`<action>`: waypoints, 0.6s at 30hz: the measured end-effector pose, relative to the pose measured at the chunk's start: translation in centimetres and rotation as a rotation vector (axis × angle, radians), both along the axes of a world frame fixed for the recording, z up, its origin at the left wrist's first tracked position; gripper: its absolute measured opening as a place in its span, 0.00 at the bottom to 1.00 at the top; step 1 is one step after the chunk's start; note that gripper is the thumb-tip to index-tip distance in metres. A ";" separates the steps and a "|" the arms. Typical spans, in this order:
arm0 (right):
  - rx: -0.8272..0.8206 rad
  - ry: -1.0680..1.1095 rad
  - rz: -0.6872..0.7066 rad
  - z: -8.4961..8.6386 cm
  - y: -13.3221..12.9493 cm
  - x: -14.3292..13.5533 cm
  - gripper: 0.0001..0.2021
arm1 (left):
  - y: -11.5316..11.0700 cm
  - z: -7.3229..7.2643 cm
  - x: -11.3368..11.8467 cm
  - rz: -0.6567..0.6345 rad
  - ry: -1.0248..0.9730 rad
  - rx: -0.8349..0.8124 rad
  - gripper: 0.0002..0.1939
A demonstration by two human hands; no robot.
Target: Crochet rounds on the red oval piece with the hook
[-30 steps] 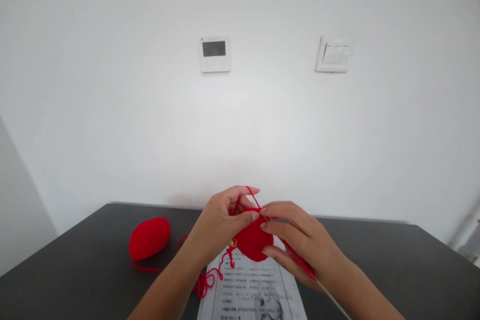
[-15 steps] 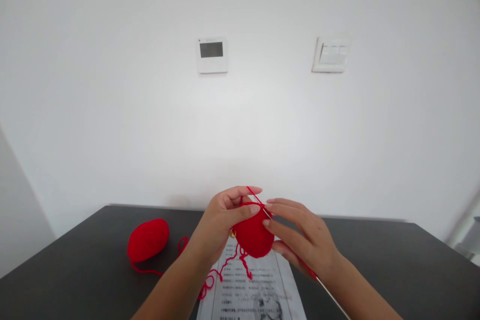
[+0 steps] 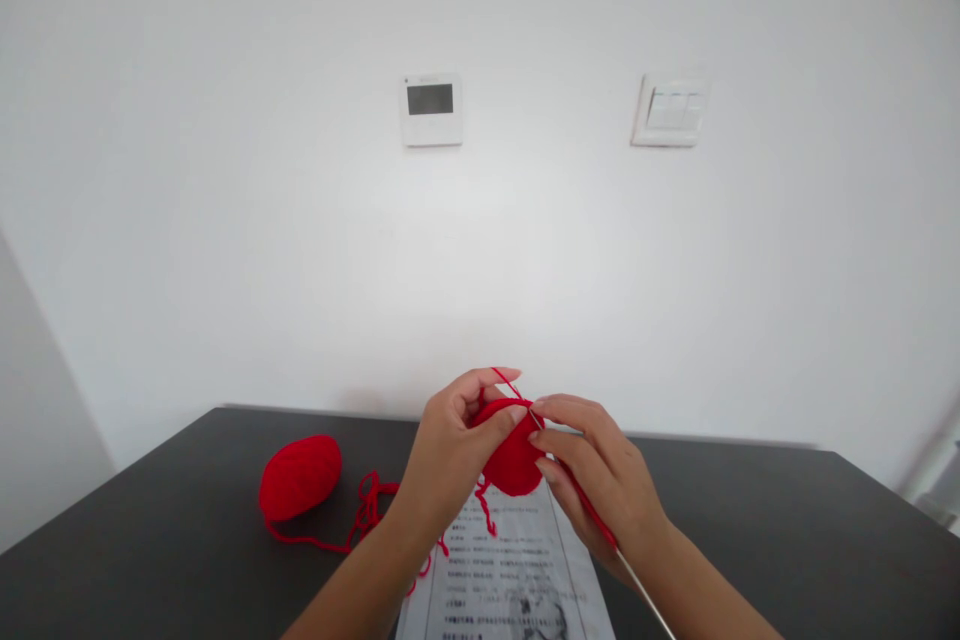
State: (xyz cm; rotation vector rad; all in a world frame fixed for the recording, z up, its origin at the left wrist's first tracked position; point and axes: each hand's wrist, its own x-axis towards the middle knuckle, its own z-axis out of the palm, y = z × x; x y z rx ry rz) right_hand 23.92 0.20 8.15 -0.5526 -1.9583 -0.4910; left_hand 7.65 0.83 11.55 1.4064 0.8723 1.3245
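A rounded red crochet piece (image 3: 514, 465) is held up over the table in front of me. My left hand (image 3: 455, 440) pinches its top edge between thumb and fingers, with red yarn looped over the raised index finger. My right hand (image 3: 600, 475) grips a crochet hook (image 3: 589, 510) with a red handle and a silver shaft that runs down to the lower right. The hook's tip meets the piece's top edge close to my left thumb. A curly red yarn tail (image 3: 486, 510) hangs below the piece.
On the dark table (image 3: 180, 540), a ball of red yarn (image 3: 300, 477) lies at the left, its loose strand (image 3: 367, 505) running toward my left arm. A printed sheet (image 3: 502, 580) lies beneath my hands. A thermostat (image 3: 433, 110) and a switch plate (image 3: 667, 110) are on the wall.
The crochet piece has tilted and shows less of its face. My right hand has shifted slightly left, and the hook now stands steeper. The small yellow item beside the piece is no longer visible.
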 end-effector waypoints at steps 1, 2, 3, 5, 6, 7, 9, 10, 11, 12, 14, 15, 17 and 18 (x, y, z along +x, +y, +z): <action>-0.015 0.002 -0.008 0.1 -0.1 -0.1 0.08 | 0.0 -0.1 0.0 0.014 0.037 0.036 0.15; -0.028 0.003 -0.015 0.3 -0.1 -0.1 0.08 | 0.0 -0.1 -0.1 0.029 0.074 0.071 0.14; -0.042 0.003 -0.018 0.4 -0.2 -0.1 0.08 | 0.0 -0.2 -0.2 0.046 0.112 0.102 0.14; -0.065 0.004 -0.007 0.7 -0.2 -0.2 0.07 | 0.1 -0.2 -0.3 0.076 0.192 0.149 0.15; -0.075 0.004 0.005 0.8 -0.2 -0.2 0.07 | 0.1 -0.2 -0.4 0.093 0.232 0.166 0.15; -0.083 0.005 0.016 0.9 -0.2 -0.3 0.07 | 0.2 -0.2 -0.5 0.112 0.274 0.181 0.15; -0.084 -0.006 0.034 0.9 -0.1 -0.3 0.08 | 0.4 -0.3 -0.7 0.158 0.354 0.221 0.15; -0.090 -0.002 0.033 0.9 0.0 -0.3 0.08 | 0.5 -0.3 -0.8 0.184 0.386 0.247 0.15; -0.090 0.000 0.035 0.8 0.0 -0.3 0.08 | 0.7 -0.4 -0.9 0.212 0.413 0.275 0.15; -0.100 0.001 0.035 0.8 0.1 -0.3 0.08 | 0.9 -0.5 -1.0 0.238 0.433 0.305 0.15; -0.124 0.003 0.046 0.8 0.1 -0.3 0.08 | 1.4 -0.7 -1.2 0.281 0.468 0.355 0.15; -0.141 0.008 0.060 0.9 0.0 -0.2 0.08 | 1.5 -0.8 -1.3 0.288 0.485 0.372 0.15; -0.190 0.030 0.100 1.1 -0.1 -0.1 0.09 | 1.8 -0.9 -1.3 0.288 0.518 0.405 0.15; -0.221 0.041 0.123 1.2 -0.2 0.0 0.09 | 1.8 -0.9 -1.3 0.282 0.534 0.425 0.14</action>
